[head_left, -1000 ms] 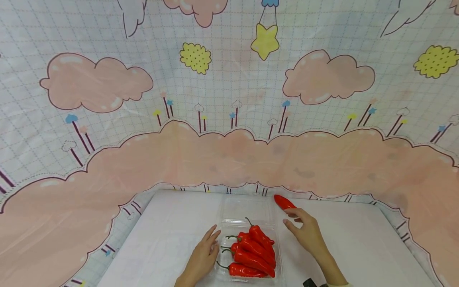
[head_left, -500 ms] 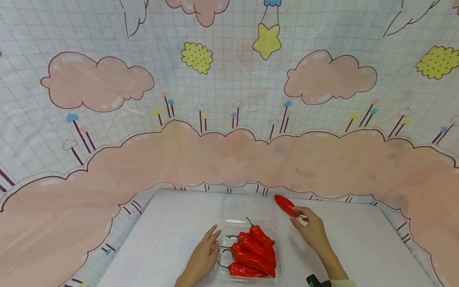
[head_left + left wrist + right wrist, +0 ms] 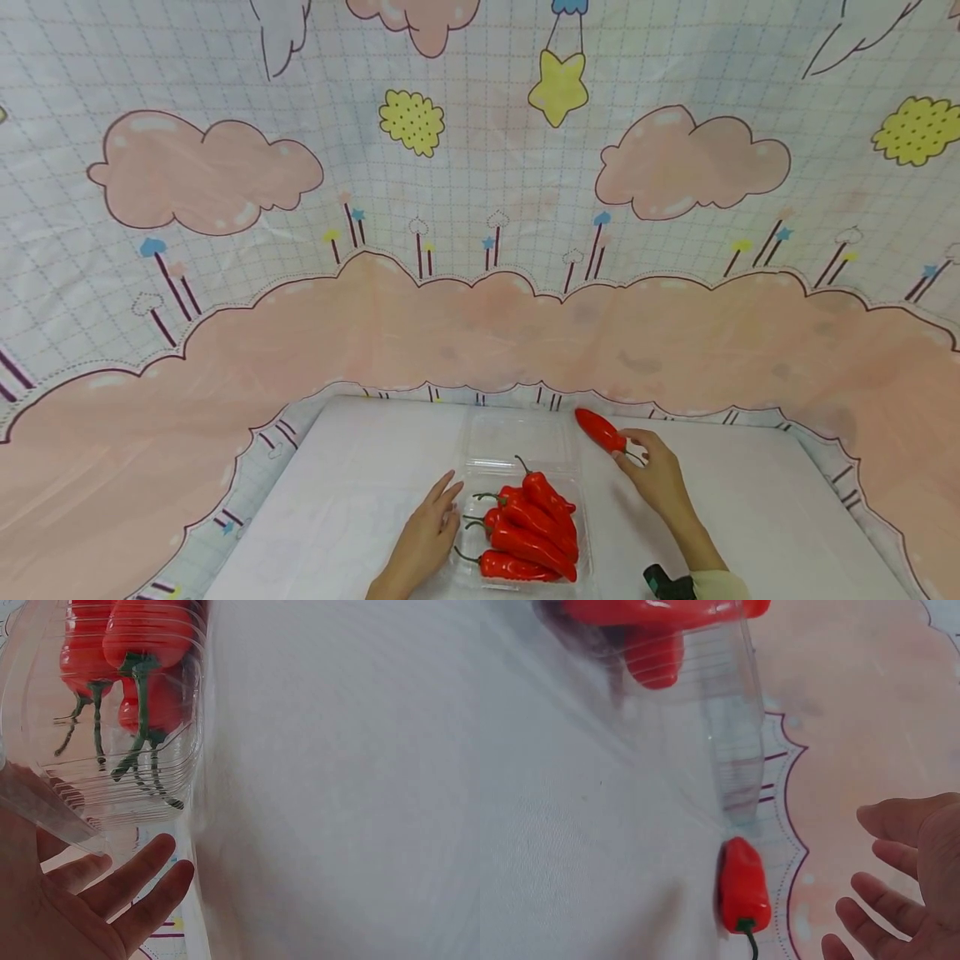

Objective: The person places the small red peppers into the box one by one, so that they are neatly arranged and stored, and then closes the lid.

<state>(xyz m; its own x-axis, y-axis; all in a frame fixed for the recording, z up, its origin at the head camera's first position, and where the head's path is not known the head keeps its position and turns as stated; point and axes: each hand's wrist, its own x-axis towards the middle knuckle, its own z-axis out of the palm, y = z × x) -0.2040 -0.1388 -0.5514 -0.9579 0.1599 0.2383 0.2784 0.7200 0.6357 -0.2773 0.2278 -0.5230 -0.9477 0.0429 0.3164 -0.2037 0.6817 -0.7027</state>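
Note:
Several red chili peppers (image 3: 528,537) with green stems lie in a clear plastic clamshell box (image 3: 587,575), whose lid (image 3: 517,437) is folded back. My left hand (image 3: 422,537) is at the box's left side, fingers extended; the left wrist view shows the fingers (image 3: 150,904) spread beside the ribbed wall. A single red chili pepper (image 3: 597,427) lies on the table right of the lid, its stem toward my right hand (image 3: 660,475). In the head view my right fingertips overlap its stem end, but the right wrist view shows the fingers (image 3: 885,900) spread apart from this pepper (image 3: 742,889).
A white-covered table (image 3: 360,467) bears everything. Behind it hangs a patterned cloth (image 3: 480,333) with pink clouds and stars. A dark device (image 3: 667,583) sits by my right sleeve (image 3: 720,586).
My right hand has shifted right along the single chili pepper, from its middle toward its stem end, uncovering more of it. This pepper and my left hand have stayed nearly in place.

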